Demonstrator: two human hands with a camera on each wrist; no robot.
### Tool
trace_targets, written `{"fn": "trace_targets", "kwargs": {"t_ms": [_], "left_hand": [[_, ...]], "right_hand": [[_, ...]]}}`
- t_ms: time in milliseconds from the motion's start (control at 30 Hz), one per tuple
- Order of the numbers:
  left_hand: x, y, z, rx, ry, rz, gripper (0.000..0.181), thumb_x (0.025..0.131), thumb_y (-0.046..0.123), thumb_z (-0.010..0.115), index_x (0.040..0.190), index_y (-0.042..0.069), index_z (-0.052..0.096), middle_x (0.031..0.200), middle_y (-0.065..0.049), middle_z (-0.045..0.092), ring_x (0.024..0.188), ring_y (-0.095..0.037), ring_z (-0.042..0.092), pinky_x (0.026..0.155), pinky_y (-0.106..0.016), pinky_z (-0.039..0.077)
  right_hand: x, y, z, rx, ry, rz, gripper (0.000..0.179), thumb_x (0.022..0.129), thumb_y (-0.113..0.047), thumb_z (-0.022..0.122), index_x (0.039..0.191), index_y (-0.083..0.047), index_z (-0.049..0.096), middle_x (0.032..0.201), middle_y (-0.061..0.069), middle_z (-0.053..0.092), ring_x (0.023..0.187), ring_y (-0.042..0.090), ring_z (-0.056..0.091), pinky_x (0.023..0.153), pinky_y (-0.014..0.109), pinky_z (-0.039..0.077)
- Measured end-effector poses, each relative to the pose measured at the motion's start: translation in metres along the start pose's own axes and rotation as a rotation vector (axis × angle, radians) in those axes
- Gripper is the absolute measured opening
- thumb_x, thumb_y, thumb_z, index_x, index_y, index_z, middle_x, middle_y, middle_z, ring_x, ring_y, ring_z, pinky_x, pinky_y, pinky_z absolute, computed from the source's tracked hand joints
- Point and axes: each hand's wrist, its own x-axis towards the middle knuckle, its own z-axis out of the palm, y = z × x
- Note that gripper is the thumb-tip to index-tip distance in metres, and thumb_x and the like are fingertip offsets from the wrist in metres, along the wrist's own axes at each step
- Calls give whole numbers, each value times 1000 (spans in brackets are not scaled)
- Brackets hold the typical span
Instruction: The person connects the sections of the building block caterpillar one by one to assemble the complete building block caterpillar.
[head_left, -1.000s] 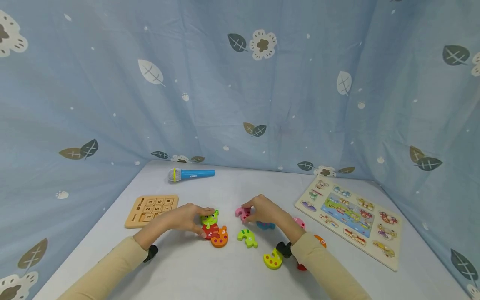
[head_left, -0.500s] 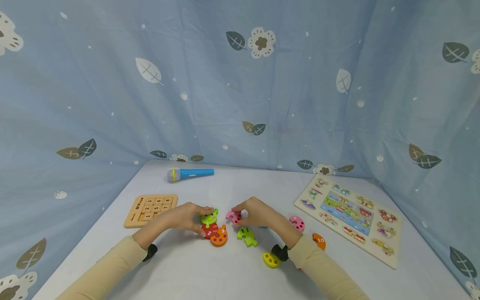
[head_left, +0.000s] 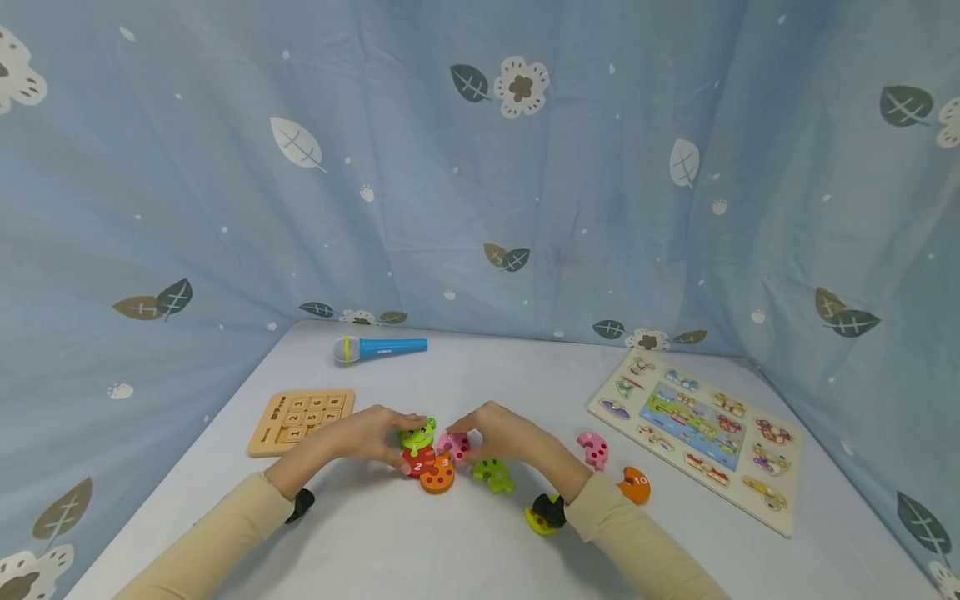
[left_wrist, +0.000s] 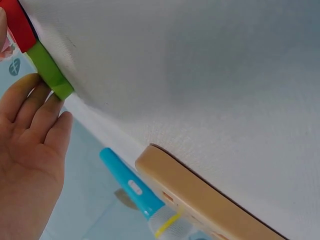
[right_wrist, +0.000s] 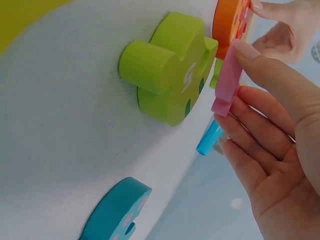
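Note:
My left hand (head_left: 367,435) holds a row of joined wooden caterpillar puzzle pieces, fingers on the green smiling head (head_left: 417,437) and thumb at the red piece numbered 2 (head_left: 417,462). An orange piece numbered 3 (head_left: 437,476) is joined to the red one. Between thumb and fingertips, my right hand (head_left: 508,433) pinches a pink dotted puzzle piece (right_wrist: 229,80), which sits right at the orange piece's upper edge. The light green piece numbered 5 (right_wrist: 172,70) lies flat just below my right hand.
A yellow piece (head_left: 536,522), partly hidden by the black wrist camera, a pink piece (head_left: 592,450), an orange piece numbered 10 (head_left: 635,485) and a teal piece (right_wrist: 116,210) lie rightward. Around them are a number board (head_left: 270,433), a toy microphone (head_left: 393,346) and a picture puzzle board (head_left: 780,500).
My right hand has carried the pink piece leftward, from above the green piece to the edge of the joined pieces. My left hand has stayed in place.

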Motion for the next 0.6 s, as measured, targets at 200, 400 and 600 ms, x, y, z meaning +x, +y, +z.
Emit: {"fn": "trace_targets", "kwargs": {"t_ms": [200, 400, 600], "left_hand": [[1, 1, -1, 6, -2, 1, 74, 76, 39, 81, 139, 11, 53, 144, -7, 48, 133, -30, 43, 107, -49, 37], [0, 1, -1, -7, 0, -6, 74, 76, 38, 81, 138, 10, 54, 144, -8, 48, 133, -31, 43, 107, -49, 37], [0, 1, 0, -2, 3, -3, 75, 75, 39, 81, 138, 10, 54, 143, -8, 48, 133, -30, 43, 107, -48, 37]], "right_hand": [[2, 1, 1, -11, -8, -15, 44, 81, -21, 80, 122, -10, 68, 118, -2, 68, 110, 9, 62, 89, 19, 50], [3, 1, 1, -18, -13, -37, 44, 80, -22, 80, 121, -10, 69, 117, -2, 68, 109, 8, 62, 88, 17, 50], [5, 0, 5, -47, -17, -41, 44, 79, -25, 81, 119, -10, 70, 115, -3, 69, 106, 6, 63, 88, 16, 50]]}}
